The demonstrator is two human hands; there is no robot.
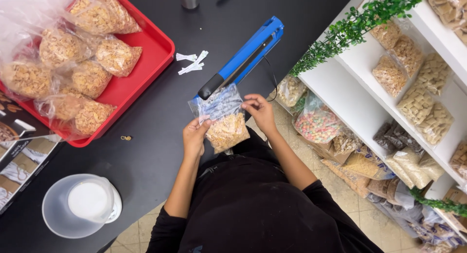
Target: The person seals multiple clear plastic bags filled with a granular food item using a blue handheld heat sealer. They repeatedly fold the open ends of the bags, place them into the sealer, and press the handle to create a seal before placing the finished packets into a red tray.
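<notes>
I hold a clear plastic bag [224, 121] half filled with tan cereal flakes above the edge of the black table [146, 160]. My left hand [195, 135] pinches the bag's left side. My right hand [260, 111] grips the upper right corner near the flattened open top. A blue heat sealer [243, 56] with a black handle lies on the table just beyond the bag, its arm closed.
A red tray [141, 73] at the left holds several filled cereal bags. A clear plastic tub [80, 207] stands on a scale at the lower left, beside a cardboard box [19, 151]. White shelves [360, 102] at the right carry several bagged cereals and green plastic foliage.
</notes>
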